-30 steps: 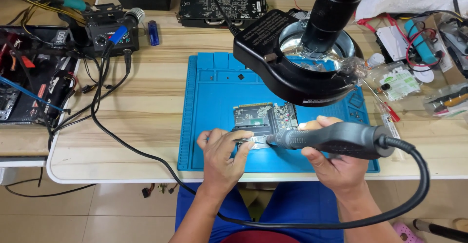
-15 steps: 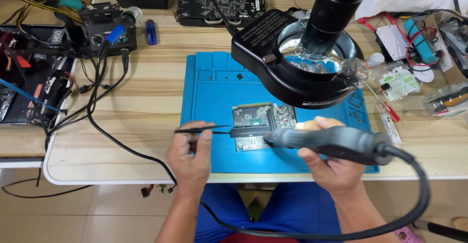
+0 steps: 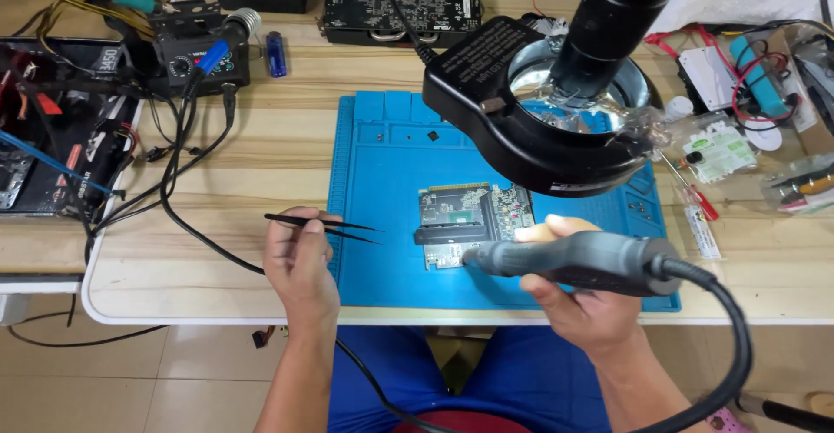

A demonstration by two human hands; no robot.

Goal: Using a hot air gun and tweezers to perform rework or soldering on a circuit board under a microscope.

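One circuit board (image 3: pixel 473 216) lies on one blue mat (image 3: pixel 382 181). Left hand (image 3: pixel 300 264) pinches one pair of tweezers (image 3: pixel 321 223); right hand (image 3: pixel 578 298) grips one grey handpiece (image 3: pixel 565 259) touching the board.

Bare hands and forearms, blue clothing below the table edge.

The left hand (image 3: pixel 300 264) and right hand (image 3: pixel 584 307) are ungloved, with no rings or watch showing; both forearms are uncovered, no sleeve reaching the wrists. Plain bright-blue fabric clothing (image 3: pixel 521 381) covers the lap.
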